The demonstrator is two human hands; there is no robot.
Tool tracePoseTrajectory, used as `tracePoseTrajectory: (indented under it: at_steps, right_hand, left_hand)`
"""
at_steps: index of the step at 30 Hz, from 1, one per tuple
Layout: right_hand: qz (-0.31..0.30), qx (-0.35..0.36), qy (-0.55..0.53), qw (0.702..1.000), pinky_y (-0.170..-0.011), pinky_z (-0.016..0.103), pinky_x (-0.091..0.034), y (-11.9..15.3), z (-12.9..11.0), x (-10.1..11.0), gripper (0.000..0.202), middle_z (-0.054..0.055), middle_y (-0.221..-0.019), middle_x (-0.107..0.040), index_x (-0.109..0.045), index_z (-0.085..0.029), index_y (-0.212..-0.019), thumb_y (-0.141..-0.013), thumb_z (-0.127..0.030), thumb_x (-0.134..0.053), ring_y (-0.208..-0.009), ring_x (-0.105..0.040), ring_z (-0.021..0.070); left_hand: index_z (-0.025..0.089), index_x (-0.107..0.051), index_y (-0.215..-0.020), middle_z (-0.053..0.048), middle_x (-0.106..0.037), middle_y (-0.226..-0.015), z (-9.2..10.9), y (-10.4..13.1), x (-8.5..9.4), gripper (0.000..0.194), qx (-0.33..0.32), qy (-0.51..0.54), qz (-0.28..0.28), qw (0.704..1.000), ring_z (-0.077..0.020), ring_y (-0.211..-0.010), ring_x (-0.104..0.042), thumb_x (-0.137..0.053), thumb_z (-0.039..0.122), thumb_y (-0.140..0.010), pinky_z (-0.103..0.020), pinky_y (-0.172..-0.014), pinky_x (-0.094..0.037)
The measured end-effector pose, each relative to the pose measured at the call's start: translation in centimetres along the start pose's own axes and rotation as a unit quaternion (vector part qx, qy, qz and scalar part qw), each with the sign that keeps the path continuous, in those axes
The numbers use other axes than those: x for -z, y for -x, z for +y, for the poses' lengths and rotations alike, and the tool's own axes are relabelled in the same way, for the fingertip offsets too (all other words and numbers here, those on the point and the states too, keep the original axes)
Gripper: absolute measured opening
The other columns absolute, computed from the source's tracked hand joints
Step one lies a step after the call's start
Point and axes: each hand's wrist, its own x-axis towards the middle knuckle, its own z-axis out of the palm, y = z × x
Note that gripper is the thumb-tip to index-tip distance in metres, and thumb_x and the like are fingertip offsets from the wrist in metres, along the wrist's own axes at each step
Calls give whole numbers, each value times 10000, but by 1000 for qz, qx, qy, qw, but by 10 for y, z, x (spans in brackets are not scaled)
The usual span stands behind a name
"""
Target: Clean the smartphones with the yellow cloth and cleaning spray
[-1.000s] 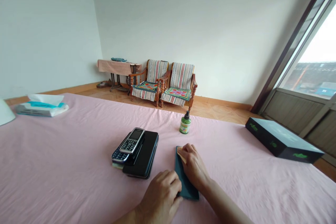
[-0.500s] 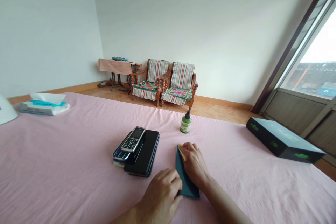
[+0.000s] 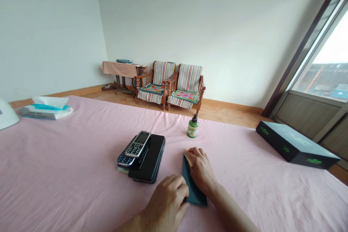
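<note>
A flat, dark teal phone-like slab (image 3: 193, 192) lies on the pink cloth in front of me. My left hand (image 3: 170, 195) is closed at its near left edge, fingers curled and thumb low beside it. Over the slab's far end, my right hand (image 3: 199, 166) presses a folded yellowish cloth (image 3: 187, 156) against the surface. Its fingers are bunched on that cloth, and most of it is hidden beneath them. Just beyond the right hand stands a green pump bottle (image 3: 193, 128) with a black top.
Left of my hands are stacked black devices (image 3: 152, 152) with a silver keypad phone (image 3: 138, 144) and a blue keypad phone (image 3: 125, 159). A tissue pack (image 3: 46, 110) lies far left, and a black box (image 3: 296, 145) sits right. Two chairs (image 3: 182, 87) stand beyond the pink surface (image 3: 81, 188).
The right hand's fingertips and the yellowish cloth have shifted very slightly left on the slab's far end. My left hand stays at the slab's near edge.
</note>
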Motion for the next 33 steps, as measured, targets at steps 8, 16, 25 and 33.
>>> tracePoseTrajectory:
  at_steps: [8, 16, 25, 33]
  right_hand:
    - [1, -15, -15, 1000, -791, 304, -375, 0, 0, 1, 355, 56, -1030, -615, -647, -252, -1009, -852, -22, -427, -935, -508, 208]
    - [-8, -4, -26, 1000, -813, 289, -364, 5, -1, 1, 352, 38, -1032, -616, -644, -256, -1039, -872, -34, -426, -934, -500, 192]
    - [-12, -5, -33, 999, -828, 286, -361, 6, -3, 3, 357, 34, -1033, -620, -643, -261, -1065, -884, -46, -424, -940, -498, 190]
    - [-11, -15, -52, 998, -831, 294, -378, 7, -4, 6, 341, 43, -1042, -624, -664, -254, -1014, -871, -41, -439, -953, -507, 193]
  left_hand:
    - [195, -559, -828, 5, -575, -926, 0, 0, 2, 193, 3, 6, -2, 1000, -183, -870, -523, -657, 51, -743, -286, -774, -420]
    - [196, -553, -811, 15, -573, -917, -1, 0, 0, 190, 9, 10, -2, 1000, -175, -876, -524, -655, 50, -743, -277, -777, -410]
    - [204, -551, -812, 20, -573, -911, 1, -1, 0, 212, 13, 17, 3, 1000, -172, -874, -520, -650, 36, -731, -270, -775, -399]
    - [218, -554, -835, 21, -570, -931, 0, 0, 2, 238, 35, 49, 7, 998, -174, -890, -521, -645, 33, -716, -264, -783, -384]
